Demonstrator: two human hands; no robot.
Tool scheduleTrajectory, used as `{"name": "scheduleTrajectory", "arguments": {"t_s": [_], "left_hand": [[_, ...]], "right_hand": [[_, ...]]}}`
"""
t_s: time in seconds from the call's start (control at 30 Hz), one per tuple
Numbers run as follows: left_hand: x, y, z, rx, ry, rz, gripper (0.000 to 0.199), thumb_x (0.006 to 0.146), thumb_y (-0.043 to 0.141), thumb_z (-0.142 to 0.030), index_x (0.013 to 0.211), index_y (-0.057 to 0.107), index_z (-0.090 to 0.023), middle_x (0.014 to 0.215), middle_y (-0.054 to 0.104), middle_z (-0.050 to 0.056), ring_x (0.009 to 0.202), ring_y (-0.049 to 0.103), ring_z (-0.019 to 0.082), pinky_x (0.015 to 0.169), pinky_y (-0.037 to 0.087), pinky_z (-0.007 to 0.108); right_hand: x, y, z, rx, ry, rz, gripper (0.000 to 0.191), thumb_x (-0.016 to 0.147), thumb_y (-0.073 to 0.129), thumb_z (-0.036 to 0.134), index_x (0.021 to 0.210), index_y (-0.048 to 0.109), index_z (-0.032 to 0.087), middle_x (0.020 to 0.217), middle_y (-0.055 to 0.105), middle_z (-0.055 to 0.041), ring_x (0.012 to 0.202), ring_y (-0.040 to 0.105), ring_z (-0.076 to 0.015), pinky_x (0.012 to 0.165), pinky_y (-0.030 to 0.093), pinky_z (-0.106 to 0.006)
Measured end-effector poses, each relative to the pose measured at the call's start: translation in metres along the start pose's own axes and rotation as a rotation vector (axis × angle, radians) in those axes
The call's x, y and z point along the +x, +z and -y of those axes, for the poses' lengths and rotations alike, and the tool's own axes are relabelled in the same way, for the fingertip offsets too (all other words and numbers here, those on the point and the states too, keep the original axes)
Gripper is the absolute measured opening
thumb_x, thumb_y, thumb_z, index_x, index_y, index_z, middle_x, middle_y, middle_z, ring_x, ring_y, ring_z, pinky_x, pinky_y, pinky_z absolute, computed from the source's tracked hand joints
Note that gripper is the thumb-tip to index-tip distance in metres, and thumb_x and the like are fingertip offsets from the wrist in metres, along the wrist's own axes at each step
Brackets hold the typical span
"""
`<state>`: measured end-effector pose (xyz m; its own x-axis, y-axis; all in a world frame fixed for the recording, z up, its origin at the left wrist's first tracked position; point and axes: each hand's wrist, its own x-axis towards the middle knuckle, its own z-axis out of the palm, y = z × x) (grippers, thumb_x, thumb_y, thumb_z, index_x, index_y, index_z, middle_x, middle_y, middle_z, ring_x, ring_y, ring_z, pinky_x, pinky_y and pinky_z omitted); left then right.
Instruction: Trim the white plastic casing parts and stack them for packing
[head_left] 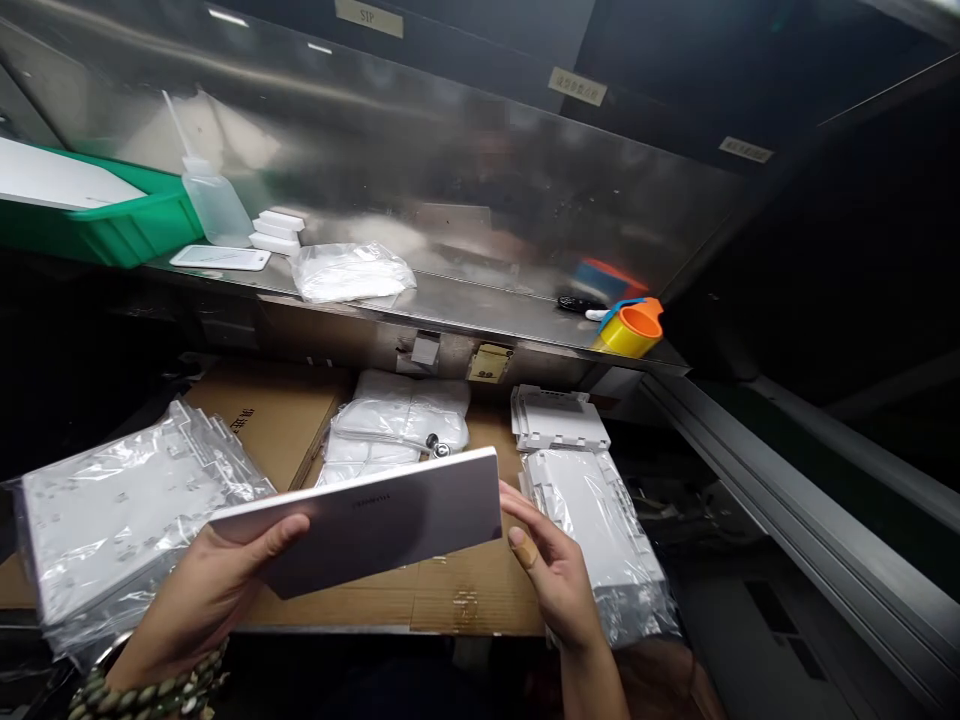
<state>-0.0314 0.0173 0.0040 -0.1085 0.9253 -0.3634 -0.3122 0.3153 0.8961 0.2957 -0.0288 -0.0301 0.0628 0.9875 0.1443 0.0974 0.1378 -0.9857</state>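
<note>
A flat grey panel [405, 520] with a white edge and small dark lettering is held tilted above the bench. My left hand [217, 570] grips its left end, the thumb on the face and the other fingers hidden beneath. At the opposite end is my right hand [551, 570], fingertips at the panel's right edge and thumb apart from it, with a tan strip round the thumb. Behind the panel lie white wrapped bundles [397, 410]. Bagged white plastic panels [112, 510] are by my left forearm, and more bagged white panels [585, 510] lie beyond my right hand.
Brown cardboard [480, 590] covers the bench. A steel shelf [480, 310] runs across the back, bearing a squeeze bottle [217, 205], a clear bag [352, 272], a yellow tape roll [626, 335] and a green bin [142, 225]. A metal rail [795, 540] slopes down at right.
</note>
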Motion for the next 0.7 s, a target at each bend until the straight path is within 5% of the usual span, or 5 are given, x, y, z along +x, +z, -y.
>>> {"name": "scheduleTrajectory", "arguments": {"t_s": [0.17, 0.3, 0.7], "left_hand": [[-0.013, 0.023, -0.004, 0.266, 0.339, 0.155, 0.021, 0.061, 0.094, -0.012, 0.079, 0.084, -0.017, 0.087, 0.082, 0.004, 0.081, 0.075, 0.017, 0.077, 0.056, 0.010], [-0.017, 0.025, -0.010, 0.374, 0.454, 0.237, 0.012, 0.068, 0.091, -0.023, 0.078, 0.085, -0.022, 0.085, 0.082, 0.005, 0.079, 0.075, 0.021, 0.075, 0.060, 0.018], [0.002, 0.000, -0.005, 0.564, 0.651, 0.437, 0.007, 0.084, 0.080, -0.034, 0.086, 0.085, -0.029, 0.090, 0.083, 0.006, 0.088, 0.079, 0.027, 0.078, 0.066, 0.033]], "right_hand": [[0.010, 0.001, 0.011, -0.038, -0.069, -0.043, 0.036, 0.099, 0.065, 0.037, 0.134, 0.068, 0.032, 0.133, 0.071, -0.0048, 0.129, 0.063, -0.0269, 0.115, 0.049, -0.048], [0.014, 0.004, 0.014, -0.051, -0.140, -0.076, 0.024, 0.099, 0.067, 0.030, 0.121, 0.075, 0.032, 0.113, 0.079, -0.0026, 0.111, 0.072, -0.0231, 0.102, 0.057, -0.040], [0.015, 0.009, -0.002, -0.053, -0.131, -0.049, 0.019, 0.099, 0.067, 0.029, 0.115, 0.077, 0.033, 0.112, 0.079, -0.0003, 0.108, 0.072, -0.0194, 0.099, 0.057, -0.032]]}}
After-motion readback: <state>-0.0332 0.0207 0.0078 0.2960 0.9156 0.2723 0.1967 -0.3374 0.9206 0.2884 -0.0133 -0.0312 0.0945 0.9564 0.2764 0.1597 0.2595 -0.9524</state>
